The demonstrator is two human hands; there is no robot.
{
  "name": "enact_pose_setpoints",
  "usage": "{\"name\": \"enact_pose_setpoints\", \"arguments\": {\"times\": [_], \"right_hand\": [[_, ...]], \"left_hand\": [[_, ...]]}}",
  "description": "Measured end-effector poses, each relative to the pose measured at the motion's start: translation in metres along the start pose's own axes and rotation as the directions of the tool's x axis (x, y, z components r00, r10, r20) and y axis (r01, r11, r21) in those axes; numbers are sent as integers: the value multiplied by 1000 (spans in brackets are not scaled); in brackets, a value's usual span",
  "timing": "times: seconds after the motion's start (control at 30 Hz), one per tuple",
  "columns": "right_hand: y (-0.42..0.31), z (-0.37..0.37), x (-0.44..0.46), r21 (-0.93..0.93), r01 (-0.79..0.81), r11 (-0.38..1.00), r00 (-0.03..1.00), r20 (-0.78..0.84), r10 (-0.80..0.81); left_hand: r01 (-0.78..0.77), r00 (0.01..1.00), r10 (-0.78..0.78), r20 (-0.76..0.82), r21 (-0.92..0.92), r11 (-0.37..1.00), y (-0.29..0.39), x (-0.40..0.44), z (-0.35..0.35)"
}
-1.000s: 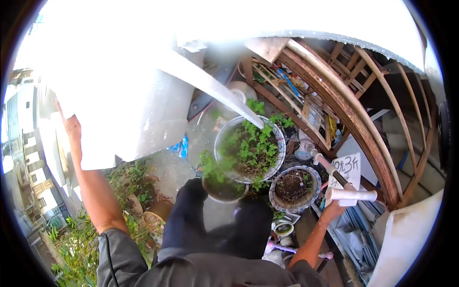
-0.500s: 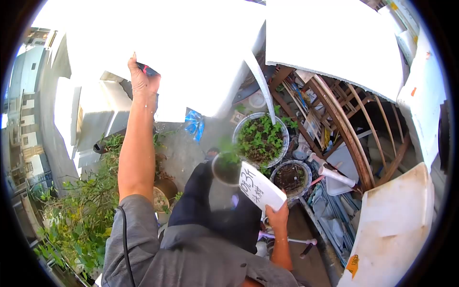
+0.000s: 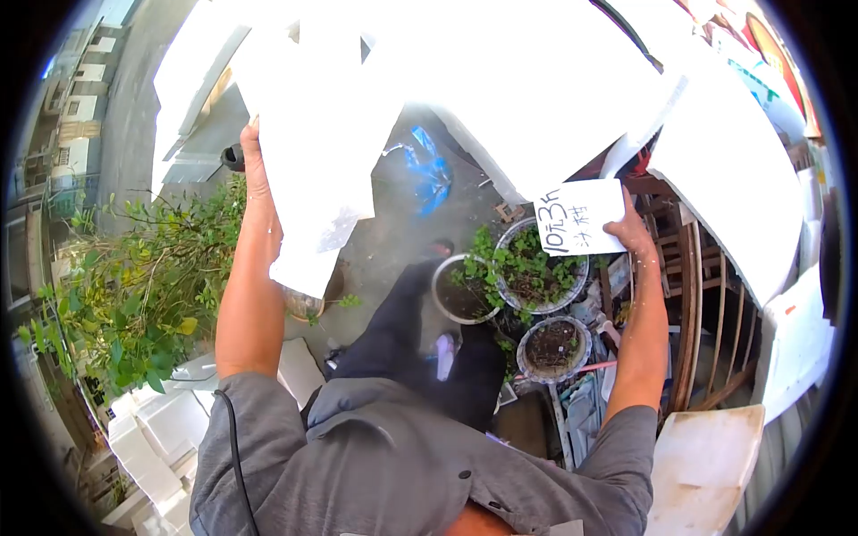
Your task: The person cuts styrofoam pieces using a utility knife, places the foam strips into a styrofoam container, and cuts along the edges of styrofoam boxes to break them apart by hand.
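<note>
My right hand (image 3: 633, 230) grips a white foam sign (image 3: 585, 217) by its right side. Black handwriting, "10元3斤" with smaller characters below, covers its face. At the left, my left hand (image 3: 256, 161) is at the edge of a tall white foam board (image 3: 313, 192) and appears closed on it. The board hides most of those fingers, and glare washes out its upper part. Small white crumbs stick to my right forearm. Below the sign stands a round pot of leafy green plants (image 3: 536, 272), which the sign partly overlaps.
A smaller pot (image 3: 554, 350) and a round pale-rimmed pot (image 3: 463, 290) stand near my legs. A blue plastic bag (image 3: 429, 174) lies on the ground. Leafy branches (image 3: 134, 277) spread at the left. Brown curved wooden frames (image 3: 693, 304) and foam panels (image 3: 710, 464) are at the right.
My right hand has raised the sign up and to the right. The black-and-red object seen in my left hand is out of sight, and the foam board now covers those fingers.
</note>
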State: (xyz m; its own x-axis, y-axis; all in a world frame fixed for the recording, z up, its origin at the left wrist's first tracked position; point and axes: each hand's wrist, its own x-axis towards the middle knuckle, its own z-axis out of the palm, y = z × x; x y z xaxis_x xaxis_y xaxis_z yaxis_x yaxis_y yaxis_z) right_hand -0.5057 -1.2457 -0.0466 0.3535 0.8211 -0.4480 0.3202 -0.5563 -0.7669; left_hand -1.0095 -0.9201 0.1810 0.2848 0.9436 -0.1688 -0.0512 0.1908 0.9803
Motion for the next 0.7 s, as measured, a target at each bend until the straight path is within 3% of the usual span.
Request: {"name": "enact_pose_setpoints", "arguments": {"times": [0.07,0.2,0.23,0.4,0.47,0.5,0.7], "right_hand": [[-14,-3,6,91,4,996,997,73,-10],[-43,-6,19,-15,-22,1000,994,104,24],[-48,-7,25,-130,-12,991,995,92,24],[-78,-17,34,-330,-190,925,982,-42,186],[-107,-17,35,-315,-240,918,970,-41,239],[-89,-23,44,-383,-258,887,963,-32,266],[-99,-16,42,-360,-315,878,945,-35,324]], "left_hand": [[58,997,-58,-58,-7,998,-2,-10,-36],[123,973,-164,-162,-237,964,-12,-19,-83],[135,970,-177,-165,-240,961,-13,-19,-92],[202,953,-261,-153,-322,925,-14,5,-119],[208,954,-260,-145,-300,931,-13,15,-125],[207,957,-255,-141,-289,935,-12,22,-129],[275,926,-335,-176,-297,914,-8,36,-150]]}}
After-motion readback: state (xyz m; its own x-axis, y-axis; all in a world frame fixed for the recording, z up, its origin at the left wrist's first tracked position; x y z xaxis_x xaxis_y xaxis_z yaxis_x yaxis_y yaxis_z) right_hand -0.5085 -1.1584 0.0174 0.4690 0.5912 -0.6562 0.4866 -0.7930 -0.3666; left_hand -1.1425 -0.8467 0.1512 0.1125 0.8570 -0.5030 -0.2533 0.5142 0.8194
